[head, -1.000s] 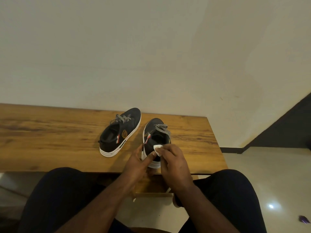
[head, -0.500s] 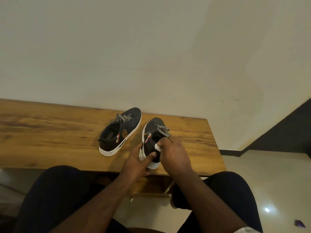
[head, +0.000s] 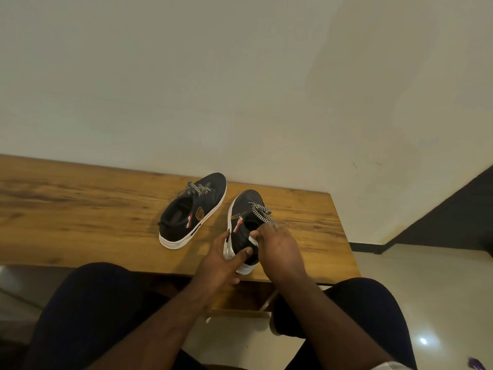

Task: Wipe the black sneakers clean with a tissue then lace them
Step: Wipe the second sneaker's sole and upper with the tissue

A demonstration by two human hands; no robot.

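Two black sneakers with white soles and checkered laces stand on the wooden table point(head: 80, 209). The left sneaker point(head: 193, 210) stands apart, untouched. My left hand point(head: 220, 263) grips the heel of the right sneaker point(head: 246, 214) near the table's front edge, thumb across the back. My right hand point(head: 280, 249) pinches a small white tissue point(head: 253, 239) and presses it against the sneaker's collar. Most of the tissue is hidden under my fingers.
A plain wall runs right behind the table. The table's right edge lies close to the right sneaker, with tiled floor point(head: 426, 289) beyond it. My knees in dark trousers point(head: 93, 316) sit below the front edge. A small purple object point(head: 477, 364) lies on the floor.
My right hand has slid with the tissue from the heel forward along the sneaker's collar. The left hand keeps its hold on the heel. The other sneaker has not moved.
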